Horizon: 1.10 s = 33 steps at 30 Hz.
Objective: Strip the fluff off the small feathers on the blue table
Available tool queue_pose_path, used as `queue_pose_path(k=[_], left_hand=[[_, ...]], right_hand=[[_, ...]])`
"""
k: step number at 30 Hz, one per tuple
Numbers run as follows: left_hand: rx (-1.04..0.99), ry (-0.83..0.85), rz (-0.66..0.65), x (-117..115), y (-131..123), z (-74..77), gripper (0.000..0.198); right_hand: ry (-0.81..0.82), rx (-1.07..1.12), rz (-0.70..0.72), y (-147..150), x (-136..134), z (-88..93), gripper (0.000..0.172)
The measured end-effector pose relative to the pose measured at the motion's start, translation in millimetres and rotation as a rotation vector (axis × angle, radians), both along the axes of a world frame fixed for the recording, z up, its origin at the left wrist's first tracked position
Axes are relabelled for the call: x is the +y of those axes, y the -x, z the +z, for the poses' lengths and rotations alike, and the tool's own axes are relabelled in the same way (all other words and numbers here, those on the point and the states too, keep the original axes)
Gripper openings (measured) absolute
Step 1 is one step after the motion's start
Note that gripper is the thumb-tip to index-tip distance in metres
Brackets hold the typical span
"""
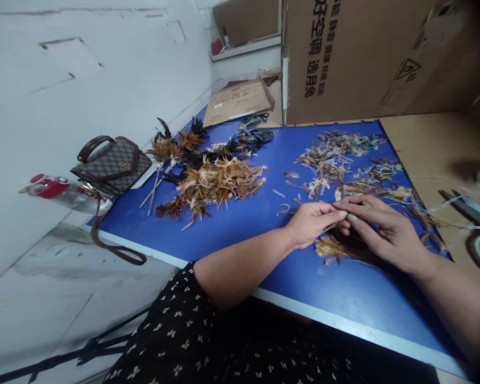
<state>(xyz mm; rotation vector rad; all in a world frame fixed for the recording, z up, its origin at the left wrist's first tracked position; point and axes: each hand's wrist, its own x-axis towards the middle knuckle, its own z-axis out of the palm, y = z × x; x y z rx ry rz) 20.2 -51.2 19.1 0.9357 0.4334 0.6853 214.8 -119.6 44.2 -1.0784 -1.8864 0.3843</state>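
Note:
My left hand [314, 222] and my right hand [378, 226] meet over the blue table [240, 229]. Their fingertips are pinched together on a small bunch of brown feathers [336, 248] that lies under them. The left fingers are curled round the bunch's stem end, and the right fingers press on it from the other side. A big heap of orange-brown feathers [214, 184] lies further left on the table, apart from both hands. Loose feather scraps and trimmings [344, 165] are spread just beyond my hands.
A brown patterned handbag [112, 164] and a clear bottle with a red cap [62, 193] sit at the table's left corner. Large cardboard boxes [360, 58] stand at the back. Scissors [478, 224] lie on cardboard at the right. Dark feathers and tools [250, 137] lie at the far edge.

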Motion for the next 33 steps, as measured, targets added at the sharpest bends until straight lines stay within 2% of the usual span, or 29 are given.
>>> queue_pose_path(k=[5, 13, 19, 22, 27, 30, 33], left_hand=[[-0.049, 0.037, -0.002, 2.4, -2.4, -1.2, 0.057], [-0.014, 0.029, 0.006, 2.9, -4.7, -5.4, 0.058], [-0.074, 0.088, 0.179, 3.8, -3.5, 7.0, 0.047], [-0.107, 0.109, 0.24, 4.4, -3.7, 11.0, 0.037], [-0.16, 0.088, 0.235, 1.3, -5.2, 11.7, 0.039], [-0.162, 0.077, 0.209, -0.9, -5.7, 12.4, 0.041], [-0.172, 0.079, 0.247, -0.7, -5.2, 12.7, 0.042]], right_hand=[[-0.039, 0.028, -0.054, 0.0, -0.1, -3.2, 0.04], [-0.013, -0.01, -0.033, 3.1, 1.3, -1.6, 0.037], [-0.174, 0.006, -0.291, 8.8, -3.0, 12.8, 0.019], [-0.074, -0.018, -0.239, 11.3, -4.3, 13.5, 0.033], [0.097, -0.042, -0.146, 20.7, 0.8, -1.8, 0.032], [0.102, 0.006, -0.154, 24.2, 3.0, -6.2, 0.033], [0.094, 0.019, -0.174, 23.1, 0.9, 0.2, 0.034]])
